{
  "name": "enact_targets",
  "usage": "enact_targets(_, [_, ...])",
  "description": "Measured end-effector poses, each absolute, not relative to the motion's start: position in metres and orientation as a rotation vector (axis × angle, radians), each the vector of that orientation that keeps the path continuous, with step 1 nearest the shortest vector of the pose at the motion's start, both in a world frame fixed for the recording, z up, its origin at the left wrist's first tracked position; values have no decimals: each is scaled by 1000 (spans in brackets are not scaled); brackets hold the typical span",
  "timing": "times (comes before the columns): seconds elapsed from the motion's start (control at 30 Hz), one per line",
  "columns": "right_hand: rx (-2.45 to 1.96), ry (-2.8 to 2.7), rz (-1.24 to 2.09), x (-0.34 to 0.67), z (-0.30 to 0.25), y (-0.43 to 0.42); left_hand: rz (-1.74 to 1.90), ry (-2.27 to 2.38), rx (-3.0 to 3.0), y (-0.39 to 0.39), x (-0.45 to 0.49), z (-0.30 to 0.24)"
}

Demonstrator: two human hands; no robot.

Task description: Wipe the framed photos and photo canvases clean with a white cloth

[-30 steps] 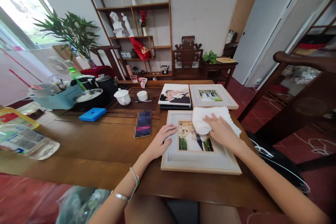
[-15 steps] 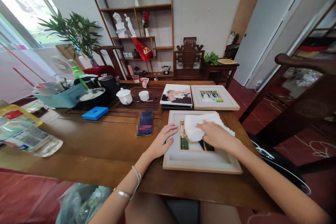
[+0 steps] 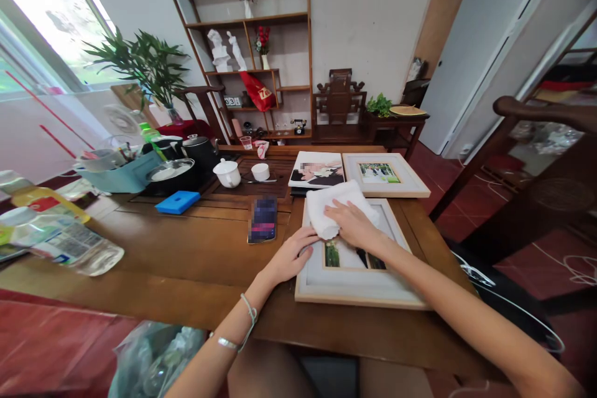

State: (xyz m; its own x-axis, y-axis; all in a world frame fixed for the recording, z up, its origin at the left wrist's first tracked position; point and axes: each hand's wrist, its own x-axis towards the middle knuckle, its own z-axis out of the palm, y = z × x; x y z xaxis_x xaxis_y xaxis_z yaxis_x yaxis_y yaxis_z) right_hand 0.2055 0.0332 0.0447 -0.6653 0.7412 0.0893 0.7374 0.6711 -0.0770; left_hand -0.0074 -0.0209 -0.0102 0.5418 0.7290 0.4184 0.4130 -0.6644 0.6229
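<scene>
A pale wooden picture frame (image 3: 354, 283) with a photo lies flat on the brown table (image 3: 186, 261) in front of me. My right hand (image 3: 354, 227) presses a folded white cloth (image 3: 333, 202) onto the frame's upper left part, fingers curled over the cloth. On the frame's left edge rests my left hand (image 3: 291, 255), fingers spread flat, steadying it. A thin bracelet sits on my left wrist.
Behind the frame lie a second framed photo (image 3: 385, 174) and an unframed print (image 3: 317, 171). A phone (image 3: 262, 219) lies left of my hand. Further left are a teapot (image 3: 227, 173), a cup, a blue box (image 3: 178, 202), pots and plastic bottles (image 3: 69, 245). A wooden chair (image 3: 541, 155) stands at right.
My right hand has slid the white cloth leftward and up across the frame, from its right side to its upper left. The left hand has stayed on the frame's edge.
</scene>
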Motion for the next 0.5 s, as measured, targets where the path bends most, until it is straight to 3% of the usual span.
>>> enact_targets(0.27, [-1701,-2496,-286,300,41,15,935,929,2294,-23,-7,-8])
enact_targets(0.5, [-1484,-2641,-205,275,31,-8,917,1056,2219,-17,4,-10])
